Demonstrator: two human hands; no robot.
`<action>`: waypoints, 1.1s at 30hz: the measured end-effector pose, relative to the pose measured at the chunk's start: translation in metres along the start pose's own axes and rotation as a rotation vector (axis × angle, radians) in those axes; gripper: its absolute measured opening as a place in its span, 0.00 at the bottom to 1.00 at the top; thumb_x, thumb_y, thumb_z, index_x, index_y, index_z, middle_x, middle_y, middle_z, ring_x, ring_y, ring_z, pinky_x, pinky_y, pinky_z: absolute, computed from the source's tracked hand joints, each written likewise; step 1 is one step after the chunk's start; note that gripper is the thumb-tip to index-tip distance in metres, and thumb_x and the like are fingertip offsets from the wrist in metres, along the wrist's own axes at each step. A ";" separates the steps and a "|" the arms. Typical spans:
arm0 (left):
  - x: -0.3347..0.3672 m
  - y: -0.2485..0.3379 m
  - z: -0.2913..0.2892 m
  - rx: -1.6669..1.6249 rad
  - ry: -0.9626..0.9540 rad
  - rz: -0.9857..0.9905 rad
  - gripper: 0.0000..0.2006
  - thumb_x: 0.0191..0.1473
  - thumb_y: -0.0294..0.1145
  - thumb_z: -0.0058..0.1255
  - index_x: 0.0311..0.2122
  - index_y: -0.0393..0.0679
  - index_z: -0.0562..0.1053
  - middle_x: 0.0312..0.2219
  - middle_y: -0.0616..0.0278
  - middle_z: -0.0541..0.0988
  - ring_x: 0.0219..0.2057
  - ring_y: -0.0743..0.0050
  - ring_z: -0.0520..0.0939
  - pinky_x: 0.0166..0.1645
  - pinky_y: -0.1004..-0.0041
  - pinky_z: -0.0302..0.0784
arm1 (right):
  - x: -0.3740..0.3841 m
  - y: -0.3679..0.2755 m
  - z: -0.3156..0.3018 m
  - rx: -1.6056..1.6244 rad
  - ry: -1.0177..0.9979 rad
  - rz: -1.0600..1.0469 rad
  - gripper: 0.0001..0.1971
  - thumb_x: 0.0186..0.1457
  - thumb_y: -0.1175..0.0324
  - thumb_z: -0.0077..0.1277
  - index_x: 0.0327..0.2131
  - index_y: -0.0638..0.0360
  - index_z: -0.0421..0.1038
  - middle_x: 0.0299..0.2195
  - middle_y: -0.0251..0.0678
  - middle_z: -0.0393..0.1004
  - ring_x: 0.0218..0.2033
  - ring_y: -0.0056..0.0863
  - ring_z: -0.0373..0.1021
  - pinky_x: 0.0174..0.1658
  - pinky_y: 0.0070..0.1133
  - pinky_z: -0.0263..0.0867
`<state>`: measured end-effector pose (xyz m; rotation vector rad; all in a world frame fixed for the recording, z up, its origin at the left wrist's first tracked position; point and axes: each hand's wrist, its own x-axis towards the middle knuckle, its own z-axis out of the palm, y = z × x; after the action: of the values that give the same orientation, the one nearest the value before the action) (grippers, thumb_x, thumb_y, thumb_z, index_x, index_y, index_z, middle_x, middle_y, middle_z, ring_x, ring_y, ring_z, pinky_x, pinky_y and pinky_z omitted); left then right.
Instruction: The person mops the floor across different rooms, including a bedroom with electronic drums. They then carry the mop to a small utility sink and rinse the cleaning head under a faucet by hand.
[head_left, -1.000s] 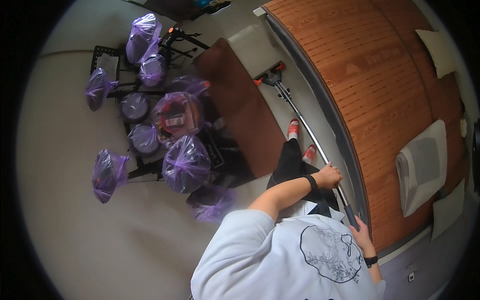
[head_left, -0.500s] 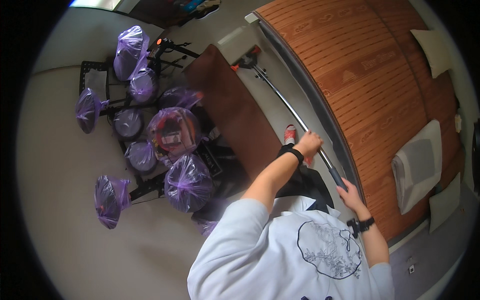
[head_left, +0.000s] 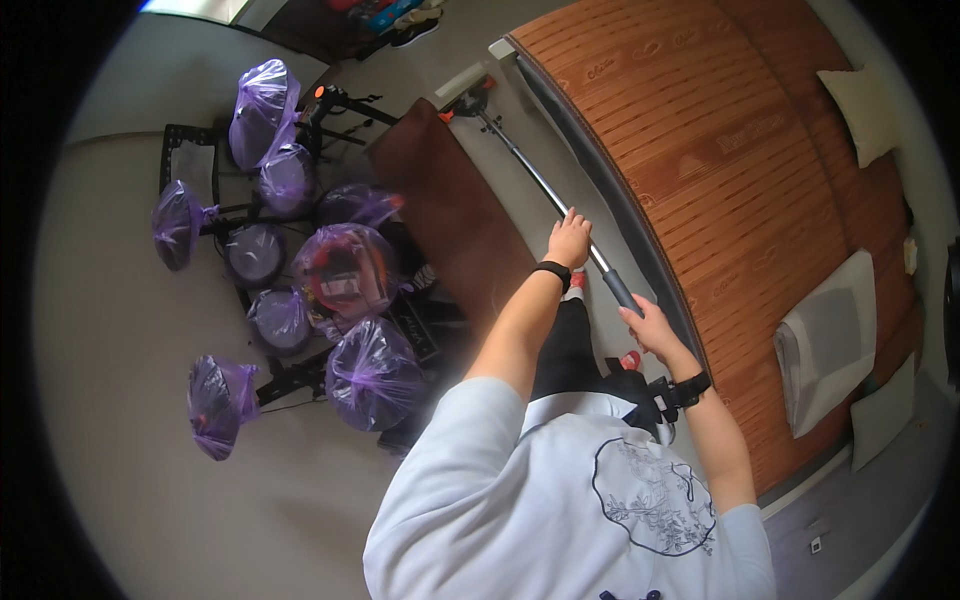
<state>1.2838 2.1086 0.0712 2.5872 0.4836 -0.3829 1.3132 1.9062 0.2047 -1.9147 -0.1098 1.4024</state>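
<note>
Left hand (head_left: 571, 243) and right hand (head_left: 648, 326) both grip the mop (head_left: 541, 183), the left partway along the metal pole, the right around its dark end. Slanting away from the person over the floor (head_left: 515, 112), the mop has its flat head (head_left: 467, 98) just beside the far corner of a brown panel (head_left: 455, 195); whether the two touch cannot be told. To the left, purple bags (head_left: 375, 375) wrap the round pads of a drum kit (head_left: 290, 383), and a round red thing (head_left: 338, 250) shows through the middle bag. Beyond the pole, the bed (head_left: 720, 260) has a dark side that curves along the narrow floor strip opposite the panel. Wider floor spreads left of the kit. On the bed lie a folded blanket (head_left: 825, 340) and a pale pillow (head_left: 860, 117).
</note>
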 end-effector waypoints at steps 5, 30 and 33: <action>-0.017 0.025 0.021 0.015 0.002 0.010 0.11 0.46 0.28 0.43 0.38 0.42 0.66 0.44 0.58 0.66 0.56 0.57 0.55 0.52 0.54 0.59 | -0.021 0.034 -0.011 -0.004 -0.013 -0.051 0.19 0.49 0.63 0.48 0.45 0.58 0.63 0.18 0.27 0.64 0.18 0.16 0.61 0.22 0.16 0.58; -0.253 0.395 0.217 -0.321 -0.614 0.938 0.11 0.41 0.40 0.47 0.34 0.52 0.70 0.29 0.64 0.74 0.37 0.61 0.73 0.39 0.58 0.65 | -0.442 0.318 -0.172 0.092 0.109 0.267 0.24 0.44 0.71 0.51 0.49 0.57 0.63 0.15 0.22 0.61 0.12 0.10 0.55 0.14 0.11 0.51; -0.253 0.396 0.209 -0.278 -0.646 0.982 0.10 0.40 0.40 0.49 0.30 0.50 0.71 0.25 0.64 0.75 0.31 0.60 0.75 0.35 0.64 0.68 | -0.444 0.331 -0.162 0.061 0.183 0.238 0.24 0.44 0.73 0.50 0.49 0.58 0.62 0.15 0.23 0.62 0.12 0.10 0.55 0.15 0.11 0.52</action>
<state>1.1777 1.6101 0.1407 1.9531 -0.8578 -0.6677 1.1611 1.3758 0.3737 -2.0456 0.2534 1.3556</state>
